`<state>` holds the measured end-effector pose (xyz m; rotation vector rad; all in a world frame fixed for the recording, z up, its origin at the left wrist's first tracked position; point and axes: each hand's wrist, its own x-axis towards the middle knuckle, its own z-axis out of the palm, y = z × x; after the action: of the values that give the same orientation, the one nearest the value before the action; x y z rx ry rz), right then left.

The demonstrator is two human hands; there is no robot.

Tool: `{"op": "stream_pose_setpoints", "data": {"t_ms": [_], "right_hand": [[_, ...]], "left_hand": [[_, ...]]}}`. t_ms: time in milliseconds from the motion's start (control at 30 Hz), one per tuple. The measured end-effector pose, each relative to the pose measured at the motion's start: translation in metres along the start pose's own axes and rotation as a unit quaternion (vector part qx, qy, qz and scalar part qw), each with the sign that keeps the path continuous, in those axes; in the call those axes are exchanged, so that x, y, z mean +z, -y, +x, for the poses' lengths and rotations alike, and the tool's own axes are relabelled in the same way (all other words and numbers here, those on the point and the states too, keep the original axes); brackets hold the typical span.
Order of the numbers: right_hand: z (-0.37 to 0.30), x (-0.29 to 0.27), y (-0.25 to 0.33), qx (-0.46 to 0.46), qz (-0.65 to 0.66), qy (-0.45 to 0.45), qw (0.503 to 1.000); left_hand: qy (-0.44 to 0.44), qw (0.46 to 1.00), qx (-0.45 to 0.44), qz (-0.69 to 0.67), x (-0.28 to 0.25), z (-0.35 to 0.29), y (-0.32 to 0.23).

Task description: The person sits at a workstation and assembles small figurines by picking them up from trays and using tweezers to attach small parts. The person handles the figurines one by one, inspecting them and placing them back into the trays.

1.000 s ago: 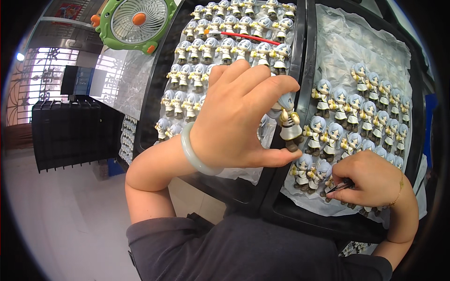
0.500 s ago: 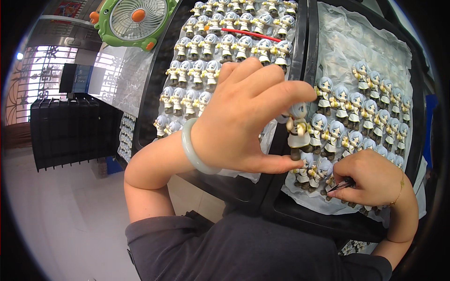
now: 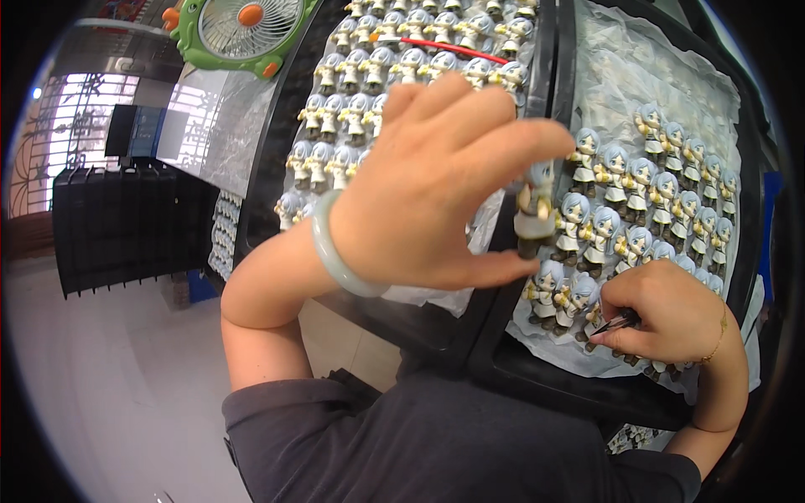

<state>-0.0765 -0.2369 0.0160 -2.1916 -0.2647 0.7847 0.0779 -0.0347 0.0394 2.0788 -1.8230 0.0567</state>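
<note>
My left hand (image 3: 436,189) is raised over the gap between two black trays. Its thumb and forefinger pinch a small figurine (image 3: 535,220) at head and feet; the figurine is upright, pale-haired, with a white outfit and dark boots, slightly blurred. Low over the right tray (image 3: 537,369), my right hand (image 3: 667,310) is closed on dark tweezers (image 3: 619,322), their tips pointing left among the nearest figurines. Rows of similar figurines (image 3: 604,230) lie in that tray on crinkled translucent sheeting (image 3: 646,63). My right hand covers some of them.
The left tray (image 3: 277,159) is filled with rows of figurines (image 3: 377,67). A red-handled brush (image 3: 453,49) lies across them. A green animal-shaped fan (image 3: 245,33) stands at the far left, above a black crate (image 3: 117,226). More figurines (image 3: 225,235) show beyond the left tray's edge.
My left hand has risen slightly in the picture, still pinching the figurine. The right hand stays nearly in place with the tweezers. The whole view has shifted a little.
</note>
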Motion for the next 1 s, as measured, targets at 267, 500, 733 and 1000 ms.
{"op": "stream_pose_setpoints", "data": {"t_ms": [267,500,733,1000], "right_hand": [[-0.001,0.003,-0.003,-0.016,0.000,-0.029,0.999],[-0.003,0.019,0.011,-0.158,-0.047,-0.289,0.943],[-0.005,0.015,0.011,-0.203,-0.127,-0.234,0.942],[-0.003,0.015,0.004,-0.190,-0.109,-0.265,0.939]], "left_hand": [[-0.003,0.997,0.009,-0.078,-0.017,-0.004,0.001],[-0.005,0.993,0.038,-0.109,-0.003,-0.003,0.000],[0.007,0.987,0.031,-0.157,0.014,-0.003,-0.008],[0.023,0.987,0.032,-0.153,0.017,-0.002,-0.010]]}}
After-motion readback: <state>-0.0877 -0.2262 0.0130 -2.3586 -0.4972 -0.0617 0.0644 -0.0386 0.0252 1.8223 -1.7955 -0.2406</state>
